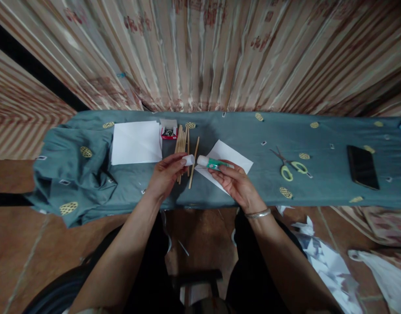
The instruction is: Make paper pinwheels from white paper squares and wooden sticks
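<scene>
My right hand (236,182) holds a green and white glue stick (212,163) lying sideways, its open end pointing left. My left hand (166,173) pinches the white cap (188,160) just off that end, a small gap apart. Both hands hover over the blue-grey cloth (318,187) on the narrow table. Several thin wooden sticks (184,146) lie under and behind the cap. A white paper sheet (231,156) lies beneath my right hand.
A stack of white paper (135,141) lies at the left, a small red box (169,131) beside it. Green-handled scissors (288,165) and a black phone (362,166) lie to the right. Paper scraps (321,257) litter the floor. A striped curtain (200,52) hangs behind.
</scene>
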A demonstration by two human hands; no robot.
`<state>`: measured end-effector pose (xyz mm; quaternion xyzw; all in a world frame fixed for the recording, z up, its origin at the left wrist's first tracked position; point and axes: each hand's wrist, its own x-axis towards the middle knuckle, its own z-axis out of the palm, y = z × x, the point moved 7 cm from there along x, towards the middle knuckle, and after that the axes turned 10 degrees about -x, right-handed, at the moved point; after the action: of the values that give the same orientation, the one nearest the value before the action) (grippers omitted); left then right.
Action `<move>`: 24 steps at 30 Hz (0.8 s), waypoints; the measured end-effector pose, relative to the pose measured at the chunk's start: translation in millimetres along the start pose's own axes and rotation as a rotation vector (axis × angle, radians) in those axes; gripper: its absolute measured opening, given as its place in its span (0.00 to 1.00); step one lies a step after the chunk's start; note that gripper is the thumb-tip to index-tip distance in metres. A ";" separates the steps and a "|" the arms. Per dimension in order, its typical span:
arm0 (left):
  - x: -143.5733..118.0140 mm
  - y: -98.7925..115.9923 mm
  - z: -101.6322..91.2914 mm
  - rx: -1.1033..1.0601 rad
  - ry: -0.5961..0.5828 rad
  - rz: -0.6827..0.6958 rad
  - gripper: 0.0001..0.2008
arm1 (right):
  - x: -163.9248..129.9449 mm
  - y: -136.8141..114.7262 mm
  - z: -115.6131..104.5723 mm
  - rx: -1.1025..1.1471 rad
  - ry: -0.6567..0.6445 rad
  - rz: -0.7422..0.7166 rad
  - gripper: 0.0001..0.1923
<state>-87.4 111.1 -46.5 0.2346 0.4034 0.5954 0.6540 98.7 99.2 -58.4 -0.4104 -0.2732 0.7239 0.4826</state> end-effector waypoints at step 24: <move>-7.3 4.9 -4.1 0.341 -0.098 0.102 0.18 | -2.9 8.2 12.2 -0.257 -0.041 -0.011 0.17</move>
<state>-93.4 104.2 -43.1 0.3910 0.4539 0.5386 0.5925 84.9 93.3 -57.6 -0.4525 -0.3757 0.6883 0.4246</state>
